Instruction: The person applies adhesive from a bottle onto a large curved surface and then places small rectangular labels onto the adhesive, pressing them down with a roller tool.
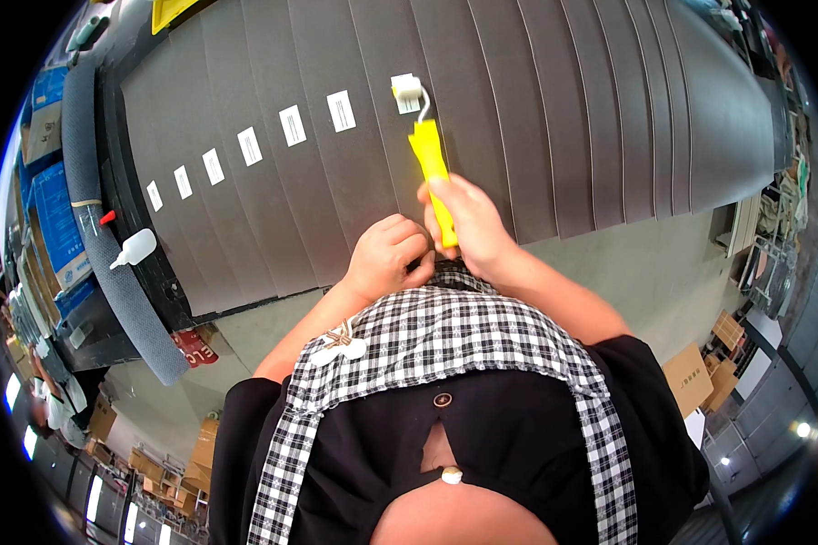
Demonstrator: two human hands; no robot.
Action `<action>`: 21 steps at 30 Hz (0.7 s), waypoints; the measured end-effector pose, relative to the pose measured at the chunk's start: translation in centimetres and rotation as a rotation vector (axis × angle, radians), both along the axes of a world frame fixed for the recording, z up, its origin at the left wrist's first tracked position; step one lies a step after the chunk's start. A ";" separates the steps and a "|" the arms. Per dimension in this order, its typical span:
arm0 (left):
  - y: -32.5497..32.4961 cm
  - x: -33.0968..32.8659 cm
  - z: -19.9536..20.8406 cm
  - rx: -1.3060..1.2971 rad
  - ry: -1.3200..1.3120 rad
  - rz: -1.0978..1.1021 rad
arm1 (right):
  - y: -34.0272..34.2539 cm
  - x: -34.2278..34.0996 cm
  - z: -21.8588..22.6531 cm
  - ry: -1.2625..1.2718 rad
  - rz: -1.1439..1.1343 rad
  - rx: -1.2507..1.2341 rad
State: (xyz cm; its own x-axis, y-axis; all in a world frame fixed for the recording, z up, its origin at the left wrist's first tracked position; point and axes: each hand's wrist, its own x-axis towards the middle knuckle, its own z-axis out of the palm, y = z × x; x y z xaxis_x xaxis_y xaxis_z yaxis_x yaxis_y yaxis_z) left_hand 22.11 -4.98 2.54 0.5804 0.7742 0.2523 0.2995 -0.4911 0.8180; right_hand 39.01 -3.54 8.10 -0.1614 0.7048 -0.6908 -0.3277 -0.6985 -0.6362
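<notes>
My right hand (pixel 468 218) is wrapped round the yellow handle of a small paint roller (pixel 430 153). The roller's white head lies over a white label (pixel 405 102) on a dark grey-brown sheet (pixel 273 209), hiding part of that label. Curled closed at the sheet's near edge, my left hand (pixel 391 257) rests close to the right one; whatever its fingers hold, if anything, is hidden. More white labels run in a slanting row to the left of the roller, the nearest one (pixel 341 111) a panel away.
Several layered sheet edges (pixel 623 118) overlap on the right. On the left lie a white squeeze bottle (pixel 136 247), a small red object (pixel 108 217) and a long grey roll (pixel 123 272). A yellow tray (pixel 168 13) sits at the far edge. Cardboard boxes (pixel 688 379) stand beyond on the floor.
</notes>
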 end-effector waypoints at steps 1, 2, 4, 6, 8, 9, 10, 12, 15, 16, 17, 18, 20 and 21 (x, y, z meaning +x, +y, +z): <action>0.1 0.0 -0.1 -0.003 -0.012 -0.003 | 1.3 0.0 -0.3 -0.022 -0.013 0.011; 0.2 0.1 -0.2 -0.005 -0.024 -0.006 | 1.7 0.1 -0.2 -0.023 -0.010 0.005; 0.1 0.2 -0.3 -0.007 -0.030 -0.003 | 1.9 0.3 -0.2 -0.022 0.000 -0.012; 0.1 0.2 -0.2 0.000 -0.027 0.003 | -0.5 0.7 0.1 -0.017 0.035 -0.030; 0.0 0.0 -0.4 -0.007 -0.010 -0.002 | -2.7 0.5 0.3 -0.059 0.085 -0.090; -0.1 -0.1 -0.4 -0.013 -0.001 -0.008 | -2.9 0.5 0.4 -0.048 0.089 -0.090; -0.2 -0.1 -0.4 -0.014 0.001 -0.008 | -2.5 0.5 0.4 -0.048 0.078 -0.058; 0.0 0.0 -0.2 -0.013 0.003 -0.009 | -0.3 0.1 0.1 -0.051 0.054 0.010; 0.3 0.2 -0.5 0.000 -0.031 -0.015 | 2.4 0.3 -0.8 -0.098 0.070 0.027; 0.2 0.2 -0.5 -0.002 -0.028 -0.016 | 2.3 0.3 -0.7 -0.108 0.074 0.020; 0.1 0.2 -0.5 -0.004 -0.025 -0.016 | 1.3 0.6 -0.4 -0.113 0.097 0.006; 0.2 0.2 -0.4 -0.004 -0.024 -0.016 | -0.3 0.8 0.0 -0.121 0.120 -0.005; 0.1 0.1 -0.3 -0.019 -0.007 -0.007 | -3.1 1.0 -0.2 -0.107 0.140 -0.007; -0.1 0.1 -0.3 -0.031 0.003 -0.004 | -3.0 0.9 -0.1 -0.104 0.133 -0.009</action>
State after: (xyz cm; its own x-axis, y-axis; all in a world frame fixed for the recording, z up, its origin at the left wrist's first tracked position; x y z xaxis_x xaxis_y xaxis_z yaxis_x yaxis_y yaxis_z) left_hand 22.21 -5.08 2.27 0.5847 0.7790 0.2265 0.3002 -0.4672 0.8316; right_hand 39.91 -6.58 8.05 -0.1801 0.6760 -0.7146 -0.1643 -0.7369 -0.6557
